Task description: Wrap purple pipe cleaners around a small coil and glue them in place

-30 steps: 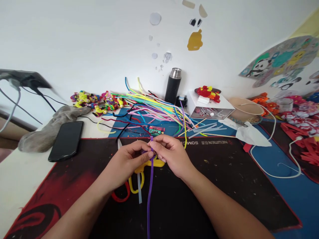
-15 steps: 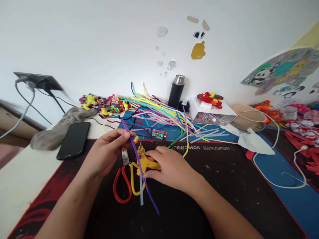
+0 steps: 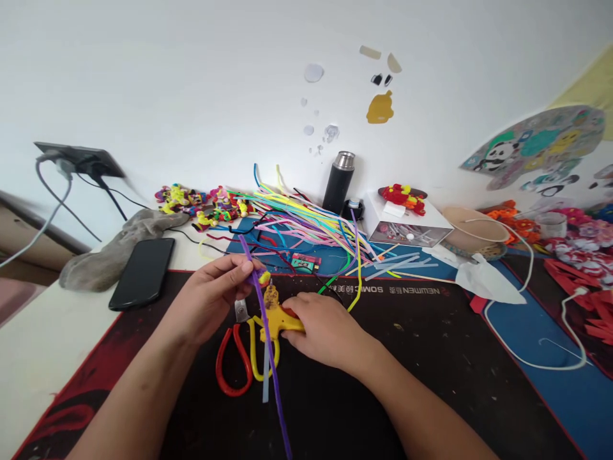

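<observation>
A slim, slightly bowed purple stem [image 3: 270, 351], pinched tight by the left hand [image 3: 211, 294] (I notice a yellow tuft [image 3: 264, 278] beside it), runs towards six o'clock; at its four o'clock, the right hand [image 3: 328, 329] clasps a brown-stained yellow glue gun [image 3: 278, 321].

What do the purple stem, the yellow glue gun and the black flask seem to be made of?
Purple stem: probably fuzzy fibre over wire, matte and soft at the edges; any core is hidden.
Yellow glue gun: likely rigid plastic, low sheen, from its moulded shape.
Black flask: bright reflections suggest a polished metal cap; the smooth dark body could be coated metal or plastic.
</observation>
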`<action>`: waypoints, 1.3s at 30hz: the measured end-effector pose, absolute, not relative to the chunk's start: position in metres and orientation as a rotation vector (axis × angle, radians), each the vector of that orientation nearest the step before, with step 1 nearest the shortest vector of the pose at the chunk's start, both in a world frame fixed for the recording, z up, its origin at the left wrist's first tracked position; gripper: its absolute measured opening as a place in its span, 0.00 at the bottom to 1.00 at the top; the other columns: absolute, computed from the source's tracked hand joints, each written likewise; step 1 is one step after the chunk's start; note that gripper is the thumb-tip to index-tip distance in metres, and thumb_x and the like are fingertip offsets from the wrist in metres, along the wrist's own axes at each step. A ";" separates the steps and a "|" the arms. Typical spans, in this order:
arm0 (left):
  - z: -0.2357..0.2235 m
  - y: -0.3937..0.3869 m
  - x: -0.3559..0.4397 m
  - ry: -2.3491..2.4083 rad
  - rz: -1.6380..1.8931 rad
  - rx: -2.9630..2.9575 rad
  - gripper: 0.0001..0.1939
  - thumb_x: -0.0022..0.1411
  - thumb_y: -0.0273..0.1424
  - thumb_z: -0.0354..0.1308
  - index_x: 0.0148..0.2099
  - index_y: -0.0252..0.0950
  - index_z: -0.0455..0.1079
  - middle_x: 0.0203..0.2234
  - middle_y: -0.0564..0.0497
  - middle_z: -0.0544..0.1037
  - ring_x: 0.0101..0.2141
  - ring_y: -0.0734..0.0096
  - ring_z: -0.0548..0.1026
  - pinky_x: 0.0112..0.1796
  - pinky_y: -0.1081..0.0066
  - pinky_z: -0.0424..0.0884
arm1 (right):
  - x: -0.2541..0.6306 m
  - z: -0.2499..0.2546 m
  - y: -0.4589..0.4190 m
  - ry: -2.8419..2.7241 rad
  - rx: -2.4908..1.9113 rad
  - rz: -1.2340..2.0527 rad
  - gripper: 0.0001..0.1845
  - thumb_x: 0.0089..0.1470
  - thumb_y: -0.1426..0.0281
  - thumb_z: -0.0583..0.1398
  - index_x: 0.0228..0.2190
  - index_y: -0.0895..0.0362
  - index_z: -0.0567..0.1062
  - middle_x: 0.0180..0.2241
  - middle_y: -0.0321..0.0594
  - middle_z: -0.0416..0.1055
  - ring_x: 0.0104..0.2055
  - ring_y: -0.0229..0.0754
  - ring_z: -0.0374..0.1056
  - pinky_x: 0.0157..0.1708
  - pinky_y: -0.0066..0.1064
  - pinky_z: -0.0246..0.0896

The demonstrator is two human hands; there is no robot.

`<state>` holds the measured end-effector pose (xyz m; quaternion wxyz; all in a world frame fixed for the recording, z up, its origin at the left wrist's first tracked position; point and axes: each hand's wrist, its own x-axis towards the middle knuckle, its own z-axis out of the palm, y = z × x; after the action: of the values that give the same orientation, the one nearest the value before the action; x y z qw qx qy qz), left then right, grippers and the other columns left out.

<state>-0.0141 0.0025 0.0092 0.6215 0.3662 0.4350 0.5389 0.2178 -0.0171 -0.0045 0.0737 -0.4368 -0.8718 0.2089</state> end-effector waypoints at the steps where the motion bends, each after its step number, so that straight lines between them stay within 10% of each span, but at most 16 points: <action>1: 0.009 0.003 -0.016 0.980 1.241 0.818 0.12 0.56 0.37 0.80 0.37 0.35 0.85 0.36 0.50 0.84 0.32 0.74 0.74 0.33 0.78 0.72 | 0.218 -0.005 -0.016 -2.589 -1.316 0.659 0.17 0.63 0.65 0.70 0.51 0.57 0.81 0.44 0.45 0.81 0.46 0.53 0.77 0.46 0.40 0.66; 15: 0.024 0.005 -0.016 0.922 1.351 0.625 0.27 0.36 0.36 0.88 0.35 0.26 0.84 0.28 0.47 0.84 0.23 0.79 0.74 0.23 0.82 0.73 | 0.226 -0.006 0.000 -1.439 -1.169 1.526 0.16 0.56 0.59 0.72 0.43 0.54 0.81 0.28 0.33 0.76 0.24 0.37 0.69 0.26 0.29 0.64; 26: 0.031 0.002 -0.008 1.011 1.191 0.787 0.22 0.39 0.42 0.85 0.27 0.33 0.81 0.23 0.50 0.79 0.22 0.80 0.67 0.22 0.81 0.64 | 0.234 0.008 0.007 -0.787 -0.900 1.725 0.28 0.47 0.51 0.79 0.37 0.58 0.79 0.25 0.27 0.64 0.18 0.28 0.55 0.15 0.21 0.47; 39: 0.005 0.001 0.002 1.209 0.968 1.231 0.23 0.58 0.52 0.72 0.32 0.37 0.75 0.25 0.55 0.72 0.27 0.71 0.67 0.31 0.70 0.62 | 0.229 0.000 -0.003 -1.141 -0.995 1.563 0.30 0.58 0.42 0.70 0.37 0.59 0.81 0.19 0.26 0.61 0.15 0.33 0.62 0.17 0.26 0.53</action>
<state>0.0018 0.0012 0.0048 0.5492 0.5200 0.5107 0.4089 0.2288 -0.0029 0.0002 0.4645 -0.4050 -0.4643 0.6361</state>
